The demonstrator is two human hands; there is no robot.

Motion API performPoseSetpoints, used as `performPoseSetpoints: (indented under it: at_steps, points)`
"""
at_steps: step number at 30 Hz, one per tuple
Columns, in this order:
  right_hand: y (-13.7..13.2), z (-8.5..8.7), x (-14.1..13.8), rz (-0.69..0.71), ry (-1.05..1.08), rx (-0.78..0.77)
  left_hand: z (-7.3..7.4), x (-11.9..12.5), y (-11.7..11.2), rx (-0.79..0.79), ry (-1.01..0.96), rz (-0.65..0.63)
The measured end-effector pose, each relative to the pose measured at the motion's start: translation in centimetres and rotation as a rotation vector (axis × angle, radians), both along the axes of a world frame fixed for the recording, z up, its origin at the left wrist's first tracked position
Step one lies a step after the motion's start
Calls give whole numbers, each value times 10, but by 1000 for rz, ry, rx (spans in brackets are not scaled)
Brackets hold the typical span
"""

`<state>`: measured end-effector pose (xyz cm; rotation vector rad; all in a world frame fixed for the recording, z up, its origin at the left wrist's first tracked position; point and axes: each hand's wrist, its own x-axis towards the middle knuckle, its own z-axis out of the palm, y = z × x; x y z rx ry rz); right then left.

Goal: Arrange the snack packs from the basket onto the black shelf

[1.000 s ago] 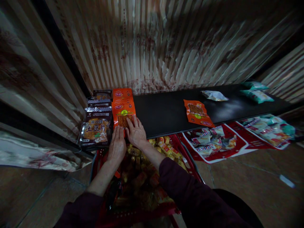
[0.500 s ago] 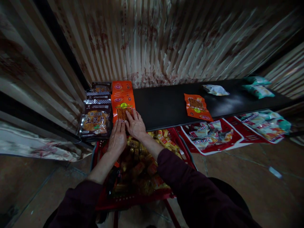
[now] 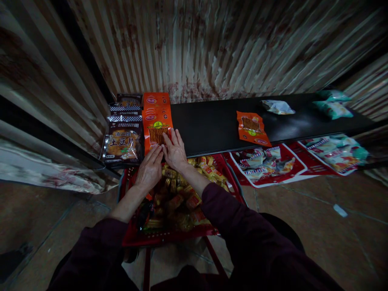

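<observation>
My left hand (image 3: 149, 171) and my right hand (image 3: 174, 150) lie side by side at the near left end of a black shelf (image 3: 218, 125). Both have their fingers stretched flat on the nearest orange snack packet (image 3: 157, 128), which heads a row of orange packets running back to the wall. Left of that row stands a row of dark potato-chip bags (image 3: 123, 139). Neither hand grips anything.
A red basket (image 3: 169, 236) full of yellow and orange snacks stands under my arms. A single orange packet (image 3: 253, 128), a pale packet (image 3: 278, 107) and green bags (image 3: 332, 106) lie farther right on the shelf. A red tray of wrapped sweets (image 3: 268, 165) sits below it. Corrugated wall behind.
My view has shifted back and down, showing more of the basket. My left hand has slid slightly toward the right hand on the orange packet.
</observation>
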<state>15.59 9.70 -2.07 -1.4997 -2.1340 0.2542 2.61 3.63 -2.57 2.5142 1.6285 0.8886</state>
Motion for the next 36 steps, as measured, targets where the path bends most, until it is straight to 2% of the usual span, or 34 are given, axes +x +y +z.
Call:
performPoseSetpoints:
  at_steps: [3, 6, 10, 12, 15, 18, 22, 27, 30, 36]
  points:
    - [-16, -5, 5, 30, 49, 77, 3, 3, -12, 15, -39, -38]
    - [-38, -11, 11, 83, 69, 122, -1, 6, -25, -17, -32, -62]
    - [-69, -21, 18, 121, 72, 102, -13, 3, -42, -185, 82, -86]
    - [-83, -28, 19, 163, 79, 84, -17, -3, -48, -247, 170, -44]
    - [-99, -44, 17, 186, 61, -28, -22, -16, -56, -233, 240, 124]
    - [-109, -61, 11, 166, 24, -248, -23, -27, -61, -245, 264, 272]
    - [-117, -76, 0, 196, -23, -453, -25, -38, -61, -401, 276, 400]
    - [-119, -74, -9, 147, -47, -567, -30, -43, -51, -635, 32, 497]
    - [-119, -69, -10, 132, 9, -581, -33, -38, -48, -803, -152, 471]
    - [-118, -74, -5, 159, 162, -585, -42, -18, -54, -840, -374, 409]
